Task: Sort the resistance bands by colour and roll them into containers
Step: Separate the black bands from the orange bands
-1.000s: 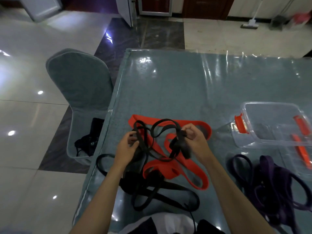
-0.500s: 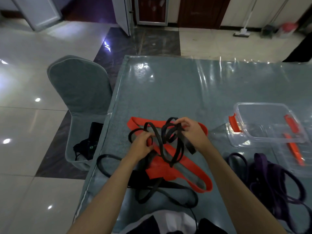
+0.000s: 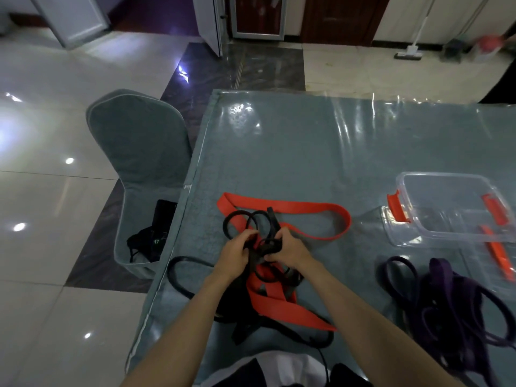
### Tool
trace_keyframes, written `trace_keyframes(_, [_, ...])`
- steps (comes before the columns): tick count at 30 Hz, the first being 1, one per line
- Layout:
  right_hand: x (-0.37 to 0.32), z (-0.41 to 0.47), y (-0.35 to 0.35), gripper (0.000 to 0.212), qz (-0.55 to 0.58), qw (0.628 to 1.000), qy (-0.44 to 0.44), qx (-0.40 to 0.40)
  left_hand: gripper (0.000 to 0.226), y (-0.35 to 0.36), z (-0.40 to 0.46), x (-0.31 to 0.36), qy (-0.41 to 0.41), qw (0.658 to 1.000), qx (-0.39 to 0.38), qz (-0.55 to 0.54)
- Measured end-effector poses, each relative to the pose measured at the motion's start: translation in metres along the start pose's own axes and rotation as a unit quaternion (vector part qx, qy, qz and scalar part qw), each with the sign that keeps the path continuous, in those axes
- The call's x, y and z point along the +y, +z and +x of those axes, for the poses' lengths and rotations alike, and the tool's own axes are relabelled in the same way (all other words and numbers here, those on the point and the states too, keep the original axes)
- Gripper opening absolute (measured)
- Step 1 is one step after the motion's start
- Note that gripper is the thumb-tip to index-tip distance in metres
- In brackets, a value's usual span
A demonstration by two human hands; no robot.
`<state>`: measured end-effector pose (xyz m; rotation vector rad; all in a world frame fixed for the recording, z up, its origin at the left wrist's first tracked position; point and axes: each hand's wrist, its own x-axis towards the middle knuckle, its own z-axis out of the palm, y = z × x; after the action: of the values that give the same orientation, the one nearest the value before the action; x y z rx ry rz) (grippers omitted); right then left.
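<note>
Black band [image 3: 259, 227] gripped by left hand [image 3: 234, 254] and right hand [image 3: 289, 251], mid-roll; next needs tight coiling, then box [image 3: 446, 208].

Both bare forearms reach forward from the bottom of the view and converge at the middle. The left hand [image 3: 236, 254] and right hand [image 3: 290, 251] sit close together, knuckles up, fingers curled inward, each gripping the black band [image 3: 252, 223] bunched between them, thumbs nearly meeting.
</note>
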<state>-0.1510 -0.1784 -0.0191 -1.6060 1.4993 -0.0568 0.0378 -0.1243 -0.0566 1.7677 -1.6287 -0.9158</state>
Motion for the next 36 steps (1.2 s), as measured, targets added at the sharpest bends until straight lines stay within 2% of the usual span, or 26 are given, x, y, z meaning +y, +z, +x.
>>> trace_keyframes(4, [-0.006,-0.002,0.017,0.051,-0.120,0.992,-0.013,0.037,0.060,-0.004,-0.007,-0.009,-0.024,0.998,0.021,-0.056])
trace_keyframes(8, [-0.007,-0.006,0.021,0.047,-0.146,0.987,-0.051,0.045,0.061,-0.012,-0.015,-0.012,-0.043,0.993,0.088,-0.062])
trace_keyframes(10, [-0.004,-0.003,0.015,0.051,-0.127,0.989,-0.069,0.043,0.061,-0.015,-0.021,-0.014,-0.060,0.990,0.127,-0.006])
trace_keyframes(12, [-0.001,-0.003,0.004,0.059,-0.095,0.992,-0.078,0.040,0.052,-0.018,-0.027,-0.016,-0.095,0.979,0.148,0.100])
trace_keyframes(14, [0.003,-0.004,-0.008,0.066,-0.050,0.995,-0.081,0.040,0.042,-0.019,-0.033,-0.014,-0.135,0.947,0.169,0.236])
trace_keyframes(16, [0.007,-0.007,-0.018,0.066,0.001,0.995,-0.080,0.051,0.035,-0.021,-0.035,-0.007,-0.107,0.934,0.173,0.294])
trace_keyframes(18, [0.010,-0.011,-0.028,0.064,0.040,0.992,-0.093,0.076,0.021,-0.020,-0.035,0.001,-0.048,0.959,0.129,0.248])
trace_keyframes(20, [0.010,-0.015,-0.040,0.062,0.086,0.983,-0.112,0.113,0.008,-0.014,-0.033,0.007,-0.075,0.978,0.038,0.189])
trace_keyframes(23, [0.006,-0.026,-0.061,0.057,0.163,0.969,-0.111,0.146,0.038,-0.005,-0.031,0.013,-0.166,0.958,-0.120,0.202])
trace_keyframes(25, [0.001,-0.033,-0.074,0.058,0.196,0.958,-0.123,0.167,0.039,0.003,-0.035,0.016,-0.183,0.942,-0.160,0.231])
trace_keyframes(28, [-0.005,-0.042,-0.085,0.053,0.220,0.945,-0.161,0.180,0.027,0.011,-0.039,0.013,-0.170,0.951,-0.138,0.217])
trace_keyframes(32, [-0.012,-0.054,-0.088,0.052,0.199,0.939,-0.203,0.195,0.022,0.012,-0.045,0.012,-0.162,0.968,-0.094,0.168])
trace_keyframes(34, [-0.014,-0.059,-0.088,0.053,0.191,0.940,-0.205,0.194,0.018,0.008,-0.049,0.018,-0.157,0.983,-0.040,0.092])
trace_keyframes(36, [-0.016,-0.063,-0.089,0.054,0.191,0.938,-0.203,0.203,0.021,-0.002,-0.054,0.028,-0.165,0.985,0.005,-0.048])
